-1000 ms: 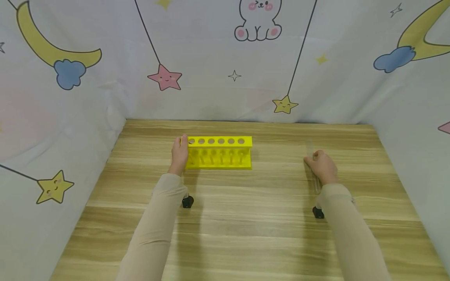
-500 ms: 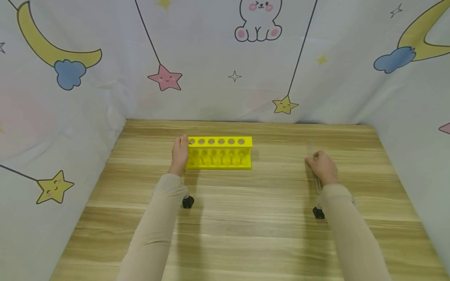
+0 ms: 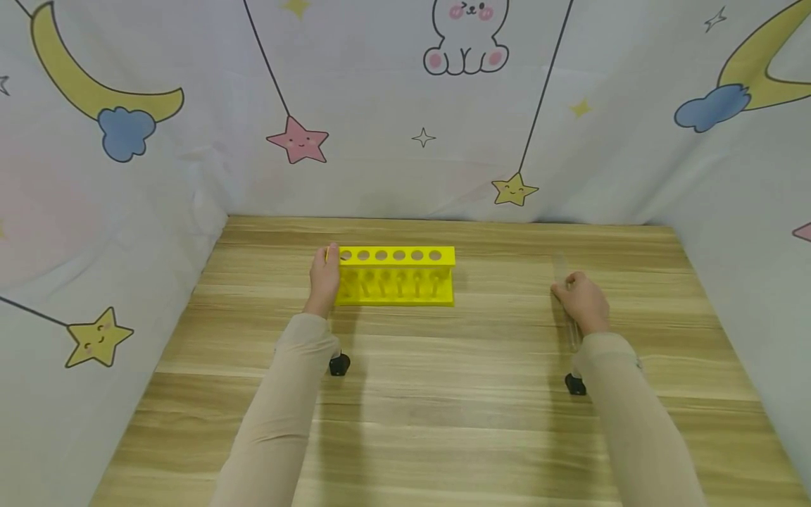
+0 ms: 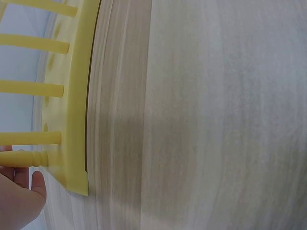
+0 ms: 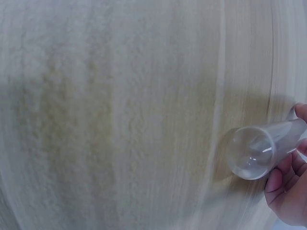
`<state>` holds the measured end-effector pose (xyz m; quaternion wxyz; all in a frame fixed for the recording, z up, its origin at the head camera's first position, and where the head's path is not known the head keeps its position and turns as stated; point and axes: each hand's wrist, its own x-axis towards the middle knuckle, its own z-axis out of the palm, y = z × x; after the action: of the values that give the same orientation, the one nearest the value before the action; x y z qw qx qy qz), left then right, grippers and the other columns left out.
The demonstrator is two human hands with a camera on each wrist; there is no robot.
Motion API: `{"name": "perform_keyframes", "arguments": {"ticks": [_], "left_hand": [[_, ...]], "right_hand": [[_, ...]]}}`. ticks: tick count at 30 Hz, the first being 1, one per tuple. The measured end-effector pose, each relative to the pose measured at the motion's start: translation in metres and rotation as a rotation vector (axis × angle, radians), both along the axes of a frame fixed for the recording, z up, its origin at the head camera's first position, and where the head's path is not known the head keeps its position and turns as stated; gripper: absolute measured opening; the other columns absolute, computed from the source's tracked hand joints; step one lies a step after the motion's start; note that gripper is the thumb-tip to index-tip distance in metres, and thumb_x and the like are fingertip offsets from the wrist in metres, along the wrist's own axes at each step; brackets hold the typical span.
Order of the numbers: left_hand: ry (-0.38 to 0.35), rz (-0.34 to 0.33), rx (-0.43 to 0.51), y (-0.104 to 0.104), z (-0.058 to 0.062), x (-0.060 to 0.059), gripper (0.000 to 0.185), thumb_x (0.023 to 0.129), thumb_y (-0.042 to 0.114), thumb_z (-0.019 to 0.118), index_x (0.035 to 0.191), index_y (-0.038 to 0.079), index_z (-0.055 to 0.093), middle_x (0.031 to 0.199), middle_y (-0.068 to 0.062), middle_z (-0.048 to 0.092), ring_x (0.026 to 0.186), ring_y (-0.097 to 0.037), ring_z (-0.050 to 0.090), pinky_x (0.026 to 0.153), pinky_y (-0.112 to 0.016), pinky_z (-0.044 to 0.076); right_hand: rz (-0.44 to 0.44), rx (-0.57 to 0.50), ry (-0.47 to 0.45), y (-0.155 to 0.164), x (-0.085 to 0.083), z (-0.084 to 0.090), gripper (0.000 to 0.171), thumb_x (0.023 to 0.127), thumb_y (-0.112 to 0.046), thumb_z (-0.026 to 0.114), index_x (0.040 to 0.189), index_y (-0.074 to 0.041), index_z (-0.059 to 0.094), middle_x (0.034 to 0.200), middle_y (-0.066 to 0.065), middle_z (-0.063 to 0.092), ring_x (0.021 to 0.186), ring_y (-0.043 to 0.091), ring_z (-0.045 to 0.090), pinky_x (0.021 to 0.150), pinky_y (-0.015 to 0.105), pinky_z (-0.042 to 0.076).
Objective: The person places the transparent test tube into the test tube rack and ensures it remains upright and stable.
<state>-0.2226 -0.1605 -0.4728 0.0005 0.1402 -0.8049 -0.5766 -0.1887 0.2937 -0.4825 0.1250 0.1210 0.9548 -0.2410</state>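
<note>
A yellow test tube rack (image 3: 394, 276) with a row of round holes stands on the wooden table (image 3: 443, 380), left of centre. My left hand (image 3: 324, 278) holds the rack's left end, thumb at the top edge; the left wrist view shows the rack's base (image 4: 76, 115) and pegs beside my palm (image 4: 19, 201). My right hand (image 3: 581, 301) grips a clear glass test tube (image 3: 566, 303) just above the table at the right. In the right wrist view the tube's rounded end (image 5: 252, 155) points at the camera, with fingers (image 5: 283, 187) curled round it.
Cartoon-printed cloth walls (image 3: 405, 105) enclose the table at the back and on both sides. Bare wood lies between the rack and my right hand and across the table's front. Small black wrist camera mounts (image 3: 338, 364) (image 3: 575, 384) show under both sleeves.
Almost nothing differs: both hands keep their holds and places, with only a very slight drift of the right hand.
</note>
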Motion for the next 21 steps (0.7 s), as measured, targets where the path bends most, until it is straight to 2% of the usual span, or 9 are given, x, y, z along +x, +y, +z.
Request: {"name": "perform_keyframes", "arguments": {"ticks": [5,14,21], "left_hand": [[0.012,-0.001,-0.003,0.0002,-0.0004,0.0,0.05,0.094,0.047,0.025,0.114,0.004,0.041,0.122,-0.014,0.043,0.111,-0.027,0.037,0.096,-0.042,0.031],[0.017,0.002,-0.004,0.0009,0.0001,0.0006,0.052,0.093,0.048,0.026,0.117,0.004,0.04,0.123,-0.014,0.043,0.112,-0.027,0.037,0.097,-0.042,0.03],[0.036,0.006,-0.019,0.0015,0.0015,0.0014,0.052,0.094,0.047,0.025,0.112,0.002,0.041,0.114,-0.014,0.044,0.1,-0.025,0.037,0.086,-0.036,0.032]], "right_hand": [[0.003,-0.004,0.014,0.0014,-0.0001,-0.0012,0.057,0.089,-0.042,0.042,0.124,0.003,0.039,0.117,0.027,0.049,0.092,0.037,0.054,0.059,0.036,0.042],[0.018,-0.046,0.036,0.0043,0.0028,-0.0001,0.058,0.09,-0.042,0.041,0.124,0.003,0.037,0.12,0.029,0.047,0.099,0.041,0.049,0.072,0.046,0.043],[0.018,-0.058,0.074,0.005,0.0043,0.0051,0.057,0.09,-0.039,0.043,0.122,0.007,0.037,0.117,0.033,0.046,0.099,0.043,0.048,0.077,0.049,0.041]]}}
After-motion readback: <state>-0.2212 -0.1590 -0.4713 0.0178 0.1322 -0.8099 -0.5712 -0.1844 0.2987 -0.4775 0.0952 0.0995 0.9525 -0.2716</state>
